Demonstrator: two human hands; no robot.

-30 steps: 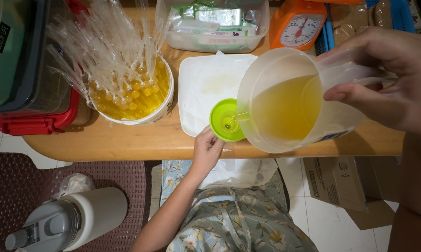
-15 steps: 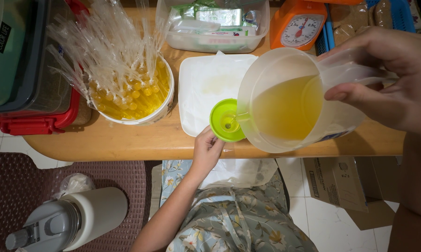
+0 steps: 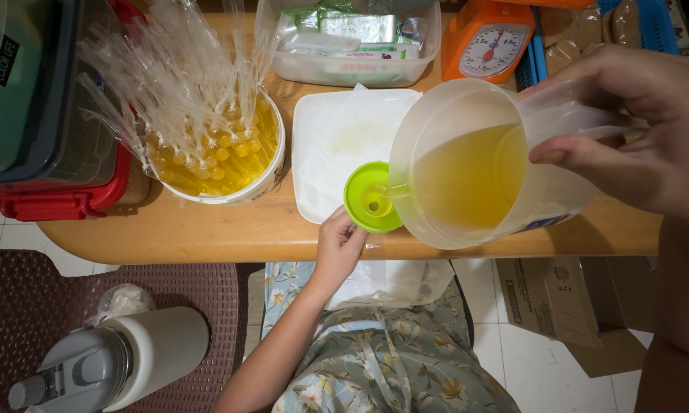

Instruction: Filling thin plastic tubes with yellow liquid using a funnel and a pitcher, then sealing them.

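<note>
On the wooden table (image 3: 207, 229) the right hand (image 3: 635, 130) grips the handle of a translucent plastic jug (image 3: 474, 164), tilted so its yellow liquid (image 3: 466, 180) runs from the spout into a green funnel (image 3: 369, 197). The left hand (image 3: 338, 246), fingers curled, pinches the funnel's rim beside the white tray (image 3: 337, 130). A bucket of filled tube bags (image 3: 214, 145) stands to the left

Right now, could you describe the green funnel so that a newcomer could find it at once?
Start at the wooden table and find the white tray near its front edge. The funnel sits at the tray's front edge, held by the left hand, under the pitcher. It is the only bright lime-green thing there.
</note>
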